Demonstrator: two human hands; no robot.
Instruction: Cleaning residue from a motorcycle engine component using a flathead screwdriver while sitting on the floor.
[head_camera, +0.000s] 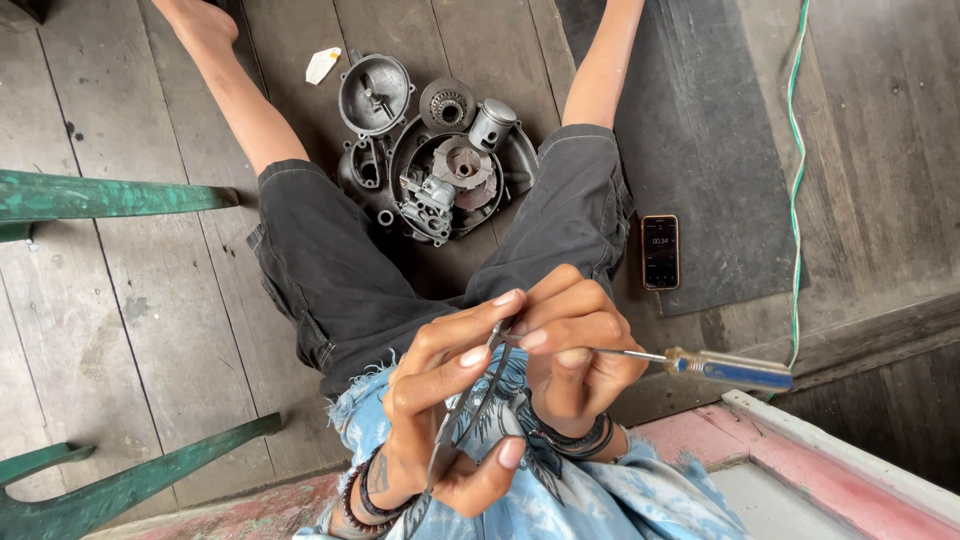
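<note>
My left hand (440, 400) is closed around a thin grey metal part (470, 415), held upright in front of my lap. My right hand (575, 350) grips the shaft of a screwdriver (730, 371) with a blue and yellow handle that sticks out to the right. The screwdriver tip meets the top of the metal part, where the fingertips of both hands touch. Both wrists carry dark bracelets. Below the hands is a pale blue patterned shirt.
Grey engine parts (440, 170), among them a round cover, a piston and a housing, lie on the wooden floor between my legs. A phone (660, 251) rests on a dark mat at the right. Green furniture legs (100, 197) stand at the left, and a green-white wire (796, 180) runs down the right.
</note>
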